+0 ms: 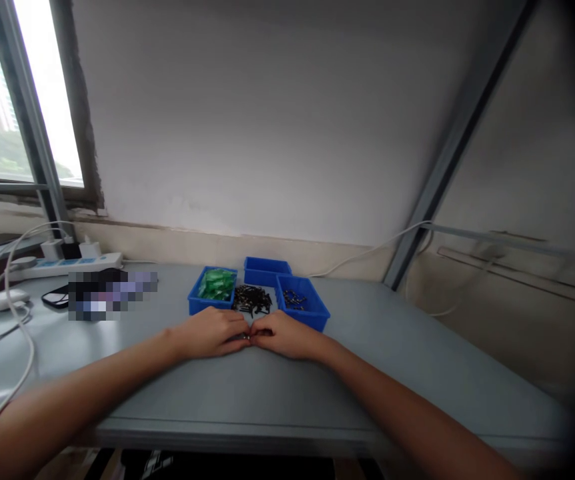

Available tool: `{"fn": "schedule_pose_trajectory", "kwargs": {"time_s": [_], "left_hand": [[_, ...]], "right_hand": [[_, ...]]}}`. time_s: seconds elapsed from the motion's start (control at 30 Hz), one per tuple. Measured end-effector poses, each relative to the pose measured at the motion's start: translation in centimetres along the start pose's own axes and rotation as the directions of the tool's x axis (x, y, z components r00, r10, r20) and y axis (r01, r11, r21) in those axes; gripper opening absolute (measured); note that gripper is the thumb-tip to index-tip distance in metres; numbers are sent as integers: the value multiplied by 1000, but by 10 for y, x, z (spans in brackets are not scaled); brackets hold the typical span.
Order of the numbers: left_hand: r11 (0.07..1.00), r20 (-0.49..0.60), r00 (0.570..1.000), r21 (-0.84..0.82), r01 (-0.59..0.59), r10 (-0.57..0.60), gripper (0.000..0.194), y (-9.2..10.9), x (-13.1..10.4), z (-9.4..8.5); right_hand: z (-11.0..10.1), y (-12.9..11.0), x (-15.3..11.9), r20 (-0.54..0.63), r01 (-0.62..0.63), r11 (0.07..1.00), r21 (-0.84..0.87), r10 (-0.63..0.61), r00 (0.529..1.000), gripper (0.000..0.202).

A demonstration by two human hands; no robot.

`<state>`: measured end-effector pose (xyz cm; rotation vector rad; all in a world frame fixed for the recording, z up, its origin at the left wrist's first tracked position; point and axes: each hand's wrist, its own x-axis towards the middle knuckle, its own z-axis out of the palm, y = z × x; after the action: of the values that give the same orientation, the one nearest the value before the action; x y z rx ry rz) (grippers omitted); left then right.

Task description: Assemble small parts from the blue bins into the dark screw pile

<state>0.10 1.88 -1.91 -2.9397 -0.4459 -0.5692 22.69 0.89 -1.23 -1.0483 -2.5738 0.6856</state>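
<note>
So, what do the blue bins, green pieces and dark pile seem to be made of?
Blue bins: probably moulded plastic, smooth and evenly coloured, with a slight sheen. Green pieces: likely thin plastic, shiny, with crinkles and pale highlights. Dark pile: perhaps glossy metal, from small glints; too fine to be sure.

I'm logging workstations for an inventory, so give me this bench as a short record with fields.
Hands: left hand and right hand meet at the fingertips, pinching a small shiny piece, too small to identify
Left bin: blue, green packets
Right bin: blue, small loose parts
Rear bin: blue, contents hidden
Between left and right bins: pile of dark parts
Far left: white power strip, chargers plugged in
</note>
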Motion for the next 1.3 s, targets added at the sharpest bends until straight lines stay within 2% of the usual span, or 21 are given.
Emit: {"fn": "schedule_pose_trajectory", "kwargs": {"time_s": [0.2, 0.5, 0.7, 1.07, 1.3], "left_hand": [[998, 55, 997, -15, 59, -58, 22, -3, 0, 4], [998, 75, 995, -1, 66, -66, 13, -1, 0, 6], [989, 84, 985, 21, 146, -148, 10, 1, 1, 5], [993, -8, 995, -62, 98, -99, 15, 2, 2, 3], [987, -1, 990, -73, 141, -142, 3, 7, 2, 1]], "right_hand": [[-6, -5, -4, -8, -52, 998, -23, 52, 999, 16], [-3, -8, -2, -76, -29, 998, -55, 25, 997, 17], [-5, -7, -4, -29, -37, 999, -19, 37, 999, 16], [3, 0, -1, -49, -2, 1000, -27, 0, 999, 15], [-2, -4, -2, -21, -42, 999, 27, 42, 999, 13]]}}
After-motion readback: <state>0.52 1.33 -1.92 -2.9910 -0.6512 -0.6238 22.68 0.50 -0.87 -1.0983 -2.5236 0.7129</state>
